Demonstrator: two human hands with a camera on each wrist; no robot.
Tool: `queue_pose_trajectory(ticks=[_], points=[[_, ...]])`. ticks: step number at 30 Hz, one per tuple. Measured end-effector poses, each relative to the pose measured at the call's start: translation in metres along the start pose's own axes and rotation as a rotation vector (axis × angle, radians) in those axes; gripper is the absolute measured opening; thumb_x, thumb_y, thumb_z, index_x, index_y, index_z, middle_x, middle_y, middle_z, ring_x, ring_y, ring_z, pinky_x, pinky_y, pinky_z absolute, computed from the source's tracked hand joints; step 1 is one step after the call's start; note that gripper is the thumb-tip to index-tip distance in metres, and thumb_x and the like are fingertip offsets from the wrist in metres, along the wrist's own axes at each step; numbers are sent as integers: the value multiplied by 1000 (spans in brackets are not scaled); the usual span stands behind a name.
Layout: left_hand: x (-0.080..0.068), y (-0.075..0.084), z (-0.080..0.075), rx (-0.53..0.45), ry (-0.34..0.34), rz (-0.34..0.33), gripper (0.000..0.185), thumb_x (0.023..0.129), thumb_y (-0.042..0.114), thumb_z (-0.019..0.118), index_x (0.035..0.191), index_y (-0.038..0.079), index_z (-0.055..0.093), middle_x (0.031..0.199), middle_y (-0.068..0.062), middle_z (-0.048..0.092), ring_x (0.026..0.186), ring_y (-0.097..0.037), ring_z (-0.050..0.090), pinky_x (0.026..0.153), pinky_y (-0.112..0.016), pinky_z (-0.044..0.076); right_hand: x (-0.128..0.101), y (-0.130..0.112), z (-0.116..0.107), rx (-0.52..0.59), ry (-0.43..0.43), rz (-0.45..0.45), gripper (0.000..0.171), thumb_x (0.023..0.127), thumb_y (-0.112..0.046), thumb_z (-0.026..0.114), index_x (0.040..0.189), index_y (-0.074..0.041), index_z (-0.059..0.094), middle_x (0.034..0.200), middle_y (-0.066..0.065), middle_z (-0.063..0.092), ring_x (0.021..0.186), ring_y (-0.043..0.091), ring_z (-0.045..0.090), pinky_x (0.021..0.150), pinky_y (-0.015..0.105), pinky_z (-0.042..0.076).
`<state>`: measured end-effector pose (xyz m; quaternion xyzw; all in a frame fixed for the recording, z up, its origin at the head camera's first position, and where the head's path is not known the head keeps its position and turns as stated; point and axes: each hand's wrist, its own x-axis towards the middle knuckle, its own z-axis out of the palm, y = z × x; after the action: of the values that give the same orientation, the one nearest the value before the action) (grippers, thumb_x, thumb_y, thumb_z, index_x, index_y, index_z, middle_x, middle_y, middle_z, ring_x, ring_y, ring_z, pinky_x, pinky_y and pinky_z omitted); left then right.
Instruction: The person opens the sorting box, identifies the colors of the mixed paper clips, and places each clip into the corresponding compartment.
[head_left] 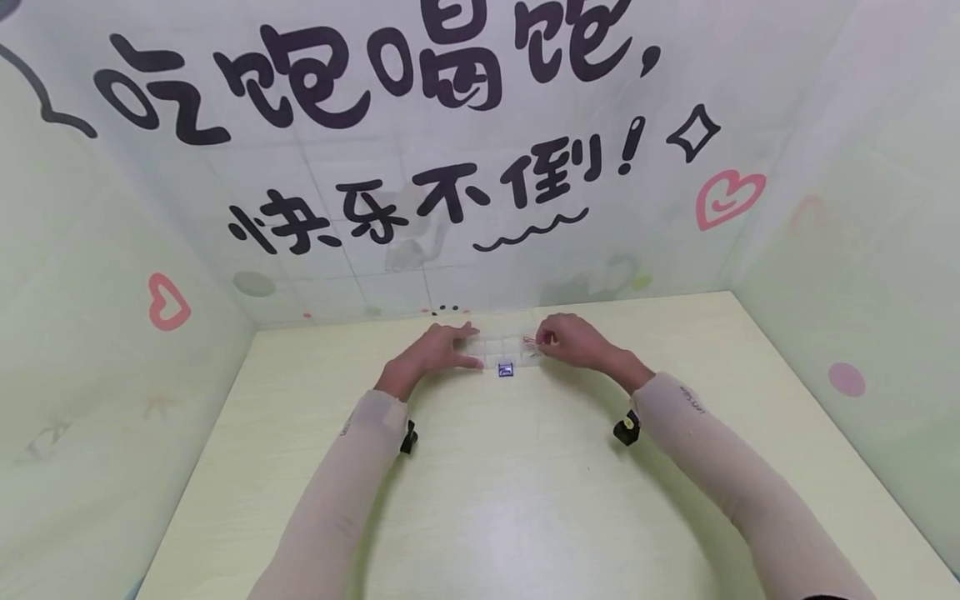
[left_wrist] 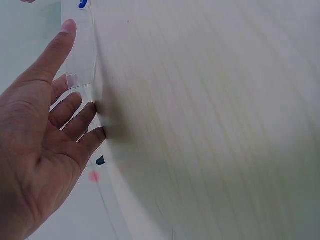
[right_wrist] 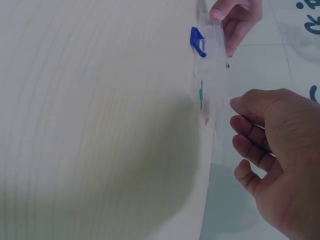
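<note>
A clear plastic compartment box (head_left: 492, 347) with a blue latch (head_left: 506, 370) lies at the table's far edge. My left hand (head_left: 442, 348) holds its left end, thumb along the front and fingers behind; in the left wrist view the left hand (left_wrist: 47, 125) spans the box end (left_wrist: 80, 60). My right hand (head_left: 576, 342) is at the other end with fingers bent, fingertips right by thin reddish strands (head_left: 529, 341). The right wrist view shows a green strip (right_wrist: 201, 95) inside the box and the right hand (right_wrist: 280, 145) beside it; I cannot tell whether its fingertips pinch anything.
A pale wooden tabletop (head_left: 480, 483) stretches toward me. Behind the box rises a white wall sheet (head_left: 360, 292) with black lettering, and printed sheets (head_left: 885, 275) stand on both sides. A black wrist camera (head_left: 627, 428) hangs by the right forearm.
</note>
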<state>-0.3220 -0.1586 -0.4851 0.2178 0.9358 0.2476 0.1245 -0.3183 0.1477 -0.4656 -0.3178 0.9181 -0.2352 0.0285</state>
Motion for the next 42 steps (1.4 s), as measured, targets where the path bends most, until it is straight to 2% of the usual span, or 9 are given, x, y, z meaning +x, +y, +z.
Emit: queue_pose_trajectory(ticks=[7, 24, 35, 42], points=[[1, 0, -1, 13, 3, 9, 83, 88, 46, 86, 156, 8, 53, 166, -15, 39, 156, -33, 33, 128, -46, 32, -15, 14, -12, 20, 16, -19, 8, 95, -2, 72, 102, 0, 75, 97, 10, 74, 91, 25, 67, 86, 45, 58], [-1, 0, -1, 18, 8, 14, 83, 89, 45, 85, 156, 8, 53, 165, -14, 40, 156, -34, 34, 128, -46, 32, -50, 50, -30, 17, -23, -44, 11, 96, 2, 71, 105, 4, 75, 99, 11, 74, 93, 29, 68, 85, 47, 58], [-1, -1, 0, 10, 13, 25, 83, 88, 45, 86, 154, 7, 54, 164, -16, 40, 156, -35, 34, 127, -47, 33, -69, 71, -39, 12, -104, -23, 15, 96, 3, 68, 108, 1, 77, 104, 10, 75, 98, 28, 66, 88, 49, 57], [-1, 0, -1, 15, 17, 36, 82, 88, 44, 86, 154, 7, 54, 164, -16, 40, 156, -35, 33, 127, -47, 32, -79, 77, -45, 22, -118, -30, 15, 96, 3, 70, 108, -1, 78, 105, 10, 76, 99, 30, 67, 88, 51, 57]])
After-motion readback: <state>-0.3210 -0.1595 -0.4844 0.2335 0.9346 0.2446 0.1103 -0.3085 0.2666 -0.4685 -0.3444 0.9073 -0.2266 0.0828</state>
